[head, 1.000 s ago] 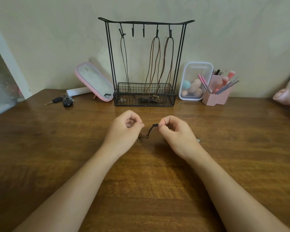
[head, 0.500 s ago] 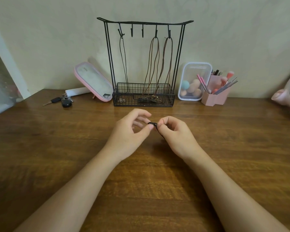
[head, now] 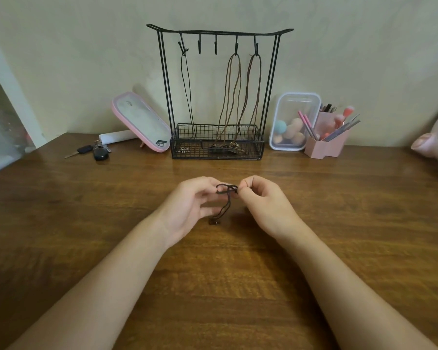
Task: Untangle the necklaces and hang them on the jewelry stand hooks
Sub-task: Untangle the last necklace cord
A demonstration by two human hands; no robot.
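- Vs 0.5 s ago: hands are sitting slightly further apart, fingertips no longer meeting. More of the black cord necklace (head: 226,191) is showing: small loop strung btwn them, tail now dangling.
- L hand (head: 189,207): thumb + forefinger are pinching the loop's left end; other fingers loosely curled, palm turned inward.
- R hand (head: 266,205): thumb + forefinger are pinching the loop's right end; remaining fingers curling in.
- Cord is being held just above the table (head: 86,223), centre, in front of the stand. Doubled tail is hanging down btwn the hands w/ a small knot or bead at its end — can't tell if it's touching the wood.
- Jewelry stand (head: 219,33) is standing at the back by the wall: black necklace (head: 185,79) hanging on the leftmost hook, two brown necklaces (head: 225,97) on the two right hooks, lower ends lying in the wire basket (head: 218,152).
- Bkgd: keys (head: 91,151) + pink-rimmed mirror (head: 142,122) left of stand; clear box (head: 292,122) w/ sponges + pink brush holder (head: 326,145) right of it.
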